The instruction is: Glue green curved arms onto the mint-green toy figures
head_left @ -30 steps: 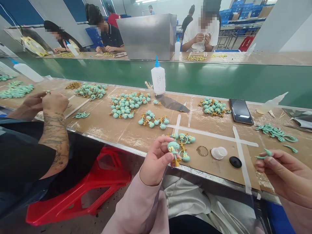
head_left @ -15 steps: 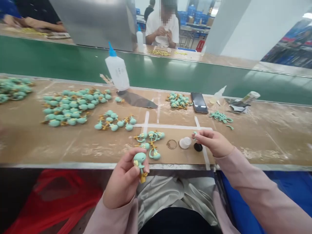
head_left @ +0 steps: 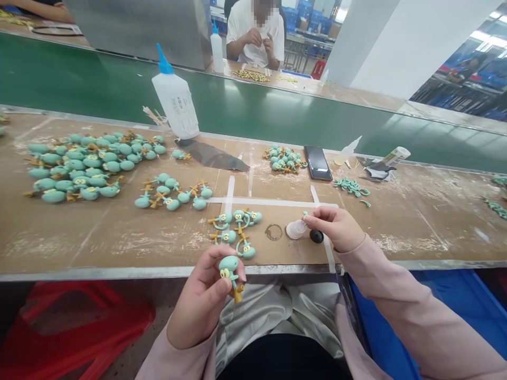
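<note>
My left hand (head_left: 202, 301) is closed on a teal toy figure (head_left: 230, 267) with yellow eyes and a tan body, held just below the table's front edge. My right hand (head_left: 336, 227) pinches a small teal part (head_left: 304, 214) over the brown table top (head_left: 119, 237), right beside a small clear plastic cup (head_left: 295, 229) and a black cap (head_left: 316, 236). A few finished figures (head_left: 235, 232) and a thin ring (head_left: 273, 232) lie between my hands.
Heaps of teal figures (head_left: 85, 166) cover the left of the table, with a smaller row (head_left: 172, 192) and a cluster (head_left: 284, 158) further back. A white glue bottle (head_left: 174, 100), a phone (head_left: 317, 162), loose teal arms (head_left: 350, 186) and a green conveyor (head_left: 277, 116) lie beyond. Another person (head_left: 255, 31) works opposite.
The view swung right, away from the neighbouring worker. My right hand came in from the right edge with the teal part to the clear cup. My left hand lowered the figure slightly.
</note>
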`<state>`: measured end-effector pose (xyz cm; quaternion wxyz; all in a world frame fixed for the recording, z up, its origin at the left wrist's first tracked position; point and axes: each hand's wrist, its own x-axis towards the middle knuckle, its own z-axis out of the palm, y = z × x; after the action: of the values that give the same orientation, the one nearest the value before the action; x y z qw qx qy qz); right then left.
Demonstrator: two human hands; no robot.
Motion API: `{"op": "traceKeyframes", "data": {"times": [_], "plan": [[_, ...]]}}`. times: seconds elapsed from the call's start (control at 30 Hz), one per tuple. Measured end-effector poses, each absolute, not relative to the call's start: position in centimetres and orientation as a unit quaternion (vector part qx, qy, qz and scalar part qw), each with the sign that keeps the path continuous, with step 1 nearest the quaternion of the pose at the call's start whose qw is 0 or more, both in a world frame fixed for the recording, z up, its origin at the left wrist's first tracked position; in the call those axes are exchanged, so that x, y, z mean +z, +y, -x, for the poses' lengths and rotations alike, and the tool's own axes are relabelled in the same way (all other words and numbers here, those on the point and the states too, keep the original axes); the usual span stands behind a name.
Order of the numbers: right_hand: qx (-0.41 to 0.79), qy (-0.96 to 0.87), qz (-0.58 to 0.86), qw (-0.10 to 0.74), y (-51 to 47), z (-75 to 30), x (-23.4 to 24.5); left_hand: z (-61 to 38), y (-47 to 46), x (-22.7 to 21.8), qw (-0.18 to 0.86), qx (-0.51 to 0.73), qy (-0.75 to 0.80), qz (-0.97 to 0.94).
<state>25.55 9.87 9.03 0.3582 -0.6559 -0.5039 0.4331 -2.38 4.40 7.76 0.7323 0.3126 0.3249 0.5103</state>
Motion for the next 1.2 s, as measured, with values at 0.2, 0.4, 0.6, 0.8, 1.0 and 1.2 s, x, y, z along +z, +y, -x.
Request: {"op": "traceKeyframes", "data": {"times": [0.2,0.4,0.6,0.8,1.0,1.2], "plan": [[0.401,-0.525,0.666,0.346,9.8,-25.2,9.3,2.3,4.4,7.6,0.731,0.513,0.324,-0.313],[0.387,-0.532,0.672,0.341,9.7,-25.0,9.4,2.3,4.3,7.2,0.728,0.510,0.322,-0.327],[0.380,-0.535,0.672,0.342,9.6,-24.9,9.7,2.4,4.4,6.9,0.725,0.512,0.309,-0.342],[0.408,-0.544,0.651,0.336,9.1,-25.8,10.8,2.3,4.4,7.1,0.721,0.516,0.315,-0.338],[0.467,-0.546,0.632,0.291,8.8,-26.4,10.8,2.0,4.1,7.0,0.745,0.486,0.298,-0.345],[0.476,-0.554,0.621,0.284,9.0,-26.2,10.8,2.2,4.0,7.1,0.755,0.460,0.319,-0.342]]}}
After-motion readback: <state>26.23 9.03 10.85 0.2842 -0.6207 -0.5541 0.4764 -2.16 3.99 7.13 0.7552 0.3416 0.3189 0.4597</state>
